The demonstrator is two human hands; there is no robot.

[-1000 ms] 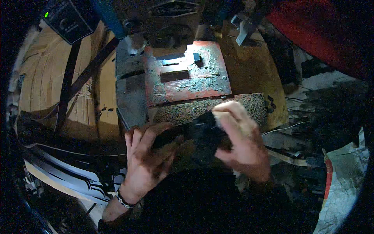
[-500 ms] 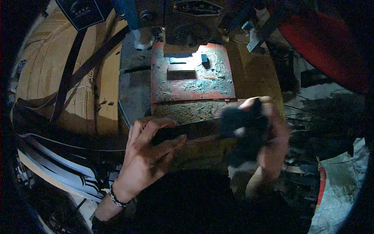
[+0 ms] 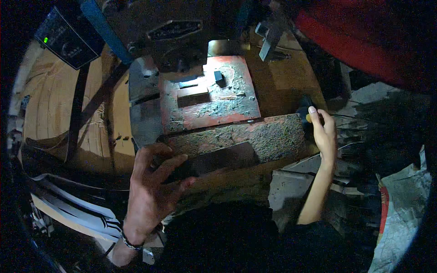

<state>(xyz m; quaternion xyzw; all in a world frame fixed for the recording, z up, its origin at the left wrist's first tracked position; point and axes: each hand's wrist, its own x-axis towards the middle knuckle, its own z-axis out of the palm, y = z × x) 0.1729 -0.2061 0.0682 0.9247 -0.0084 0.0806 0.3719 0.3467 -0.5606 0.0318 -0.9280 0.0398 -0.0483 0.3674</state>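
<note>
Nearest me, a beaded bracelet [image 3: 129, 244] is circling my left wrist, and my left hand [image 3: 152, 186] is gripping a dark flat strip [image 3: 225, 159], fingers curling over its far edge and thumb spreading along the near one. The strip is lying in front of me, partly over the near edge of a rough speckled slab [image 3: 277, 134]; its long axis is running left to right, rising slightly away from me, its square-cut end pointing right. My right hand [image 3: 324, 134] is pinching a small dark object [image 3: 306, 105] with a yellow spot at the slab's right end; its kind I cannot tell. Beyond, a flaking red board [image 3: 214, 113] is carrying a pale block [image 3: 193, 92] and a small dark-blue block [image 3: 218, 77] under bright light.
</note>
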